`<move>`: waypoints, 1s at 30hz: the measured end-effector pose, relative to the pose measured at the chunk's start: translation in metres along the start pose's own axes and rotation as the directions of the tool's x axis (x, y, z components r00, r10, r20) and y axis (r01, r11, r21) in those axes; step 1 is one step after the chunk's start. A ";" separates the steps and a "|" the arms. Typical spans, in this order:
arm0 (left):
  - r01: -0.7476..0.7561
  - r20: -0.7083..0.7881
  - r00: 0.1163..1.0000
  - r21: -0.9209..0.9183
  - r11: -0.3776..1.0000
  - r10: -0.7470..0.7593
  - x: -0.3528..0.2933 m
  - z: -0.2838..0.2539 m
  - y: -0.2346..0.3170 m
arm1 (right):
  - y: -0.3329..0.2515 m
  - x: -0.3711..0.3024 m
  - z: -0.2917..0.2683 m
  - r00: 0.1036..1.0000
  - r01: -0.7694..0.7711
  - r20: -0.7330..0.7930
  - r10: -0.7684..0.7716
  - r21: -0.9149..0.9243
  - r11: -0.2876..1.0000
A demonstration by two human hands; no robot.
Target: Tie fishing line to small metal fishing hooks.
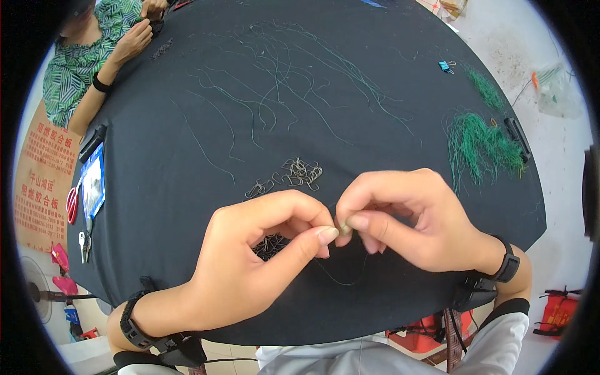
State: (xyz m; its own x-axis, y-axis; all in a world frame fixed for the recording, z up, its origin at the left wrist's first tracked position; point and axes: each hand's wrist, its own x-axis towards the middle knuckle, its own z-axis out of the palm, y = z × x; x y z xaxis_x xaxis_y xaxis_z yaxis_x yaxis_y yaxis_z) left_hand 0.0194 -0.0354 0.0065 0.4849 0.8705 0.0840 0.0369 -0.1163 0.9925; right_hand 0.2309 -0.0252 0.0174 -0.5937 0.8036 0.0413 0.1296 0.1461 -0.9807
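My left hand and my right hand meet over the black-covered table, thumb and forefinger of each pinched and fingertips almost touching. A thin thread droops in a loop below them, running up toward both sets of fingers. Something tiny and pale shows at the right fingertips, too small to name. Just beyond my hands lies a small heap of bronze-coloured fish hooks. A second heap of dark hooks is partly hidden behind my left hand.
Loose green threads spread over the far table. Green thread bundles, a black clip-like object and a blue binder clip lie right. Red-handled scissors and a blue packet lie left. Another person sits far left.
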 end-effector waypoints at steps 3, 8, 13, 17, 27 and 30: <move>0.077 0.013 0.997 -0.079 0.994 -0.076 0.000 -0.001 0.002 | 0.001 0.001 -0.002 0.997 -0.075 0.011 0.075 0.187 0.979; 0.121 0.017 0.993 -0.095 0.988 -0.120 0.000 -0.002 0.003 | 0.001 0.007 -0.012 0.992 -0.127 0.037 0.122 0.301 0.945; 0.138 -0.003 0.990 -0.212 0.967 -0.142 0.000 -0.002 0.001 | 0.003 0.010 -0.011 0.995 -0.095 0.060 0.075 0.564 0.820; 0.110 -0.036 0.992 -0.184 0.977 -0.118 0.000 0.002 0.006 | 0.007 0.009 -0.011 0.996 0.014 0.064 -0.067 0.611 0.792; 0.167 -0.076 0.980 -0.200 0.966 -0.185 0.003 0.000 0.003 | 0.009 0.013 -0.101 0.961 0.275 -0.145 -0.234 0.465 0.841; 0.180 -0.070 0.978 -0.201 0.963 -0.197 0.002 -0.001 0.003 | 0.015 0.011 -0.127 0.942 0.326 -0.239 -0.234 0.500 0.802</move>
State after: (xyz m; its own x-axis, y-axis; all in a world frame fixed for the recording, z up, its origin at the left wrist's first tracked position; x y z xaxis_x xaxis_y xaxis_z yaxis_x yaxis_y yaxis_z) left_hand 0.0197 -0.0335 0.0095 0.4056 0.9077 -0.1074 -0.0533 0.1409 0.9886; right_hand 0.3277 0.0589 0.0270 -0.3999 0.8611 0.3141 -0.4867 0.0909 -0.8688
